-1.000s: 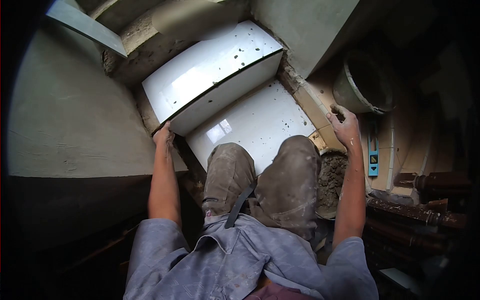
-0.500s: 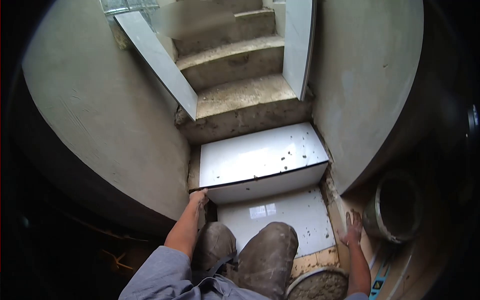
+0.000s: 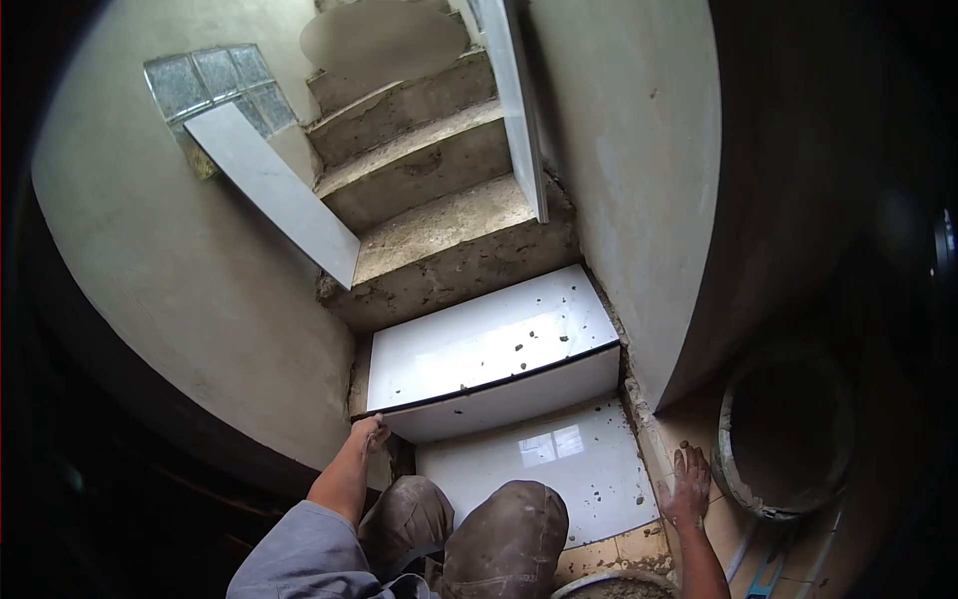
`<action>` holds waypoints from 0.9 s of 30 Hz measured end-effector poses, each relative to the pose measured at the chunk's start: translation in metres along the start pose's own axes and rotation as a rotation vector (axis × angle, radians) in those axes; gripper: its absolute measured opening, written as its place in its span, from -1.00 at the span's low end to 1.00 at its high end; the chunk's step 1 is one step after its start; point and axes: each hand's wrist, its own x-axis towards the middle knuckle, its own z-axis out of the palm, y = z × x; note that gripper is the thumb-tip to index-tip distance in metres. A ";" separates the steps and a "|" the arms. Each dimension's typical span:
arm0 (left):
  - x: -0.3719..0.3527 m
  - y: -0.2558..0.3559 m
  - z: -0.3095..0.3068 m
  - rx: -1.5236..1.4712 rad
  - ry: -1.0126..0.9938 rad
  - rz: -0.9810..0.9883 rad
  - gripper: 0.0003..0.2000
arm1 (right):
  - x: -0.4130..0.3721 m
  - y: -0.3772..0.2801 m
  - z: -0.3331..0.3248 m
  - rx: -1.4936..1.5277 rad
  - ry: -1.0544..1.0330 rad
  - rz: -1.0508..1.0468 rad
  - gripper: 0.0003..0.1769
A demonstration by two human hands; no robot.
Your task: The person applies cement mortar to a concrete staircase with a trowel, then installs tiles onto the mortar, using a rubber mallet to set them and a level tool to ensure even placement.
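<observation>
My left hand [image 3: 370,433] is at the left end of the white riser tile [image 3: 509,394], its fingers closed at the tile's upper left corner. Above that riser lies a glossy white tread tile [image 3: 469,334] with dark mortar crumbs scattered over it. A dark line runs along the joint between the two. Below, another white tile [image 3: 499,479] covers the lower step and reflects a window. My right hand [image 3: 687,489] rests with fingers spread on the tan floor tiles beside the step, holding nothing.
A mortar-crusted bucket [image 3: 733,469] stands right of my right hand. A mortar container [image 3: 614,581] is at the bottom edge, near a blue level [image 3: 766,574]. Long white tiles lean at the left [image 3: 274,190] and right [image 3: 519,110] of the bare concrete stairs [image 3: 439,230].
The view has turned and shifted, bringing more of the glass-block window into sight at the upper left. Both hands stay in about the same places on the tile and floor.
</observation>
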 end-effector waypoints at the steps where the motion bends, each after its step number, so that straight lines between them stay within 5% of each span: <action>1: 0.002 0.000 -0.001 0.015 0.010 0.000 -0.74 | 0.001 0.000 -0.002 0.007 0.005 0.002 -0.19; 27: 0.034 0.003 -0.012 0.019 -0.060 -0.054 -0.77 | -0.004 0.008 0.008 0.313 -0.015 0.095 -0.18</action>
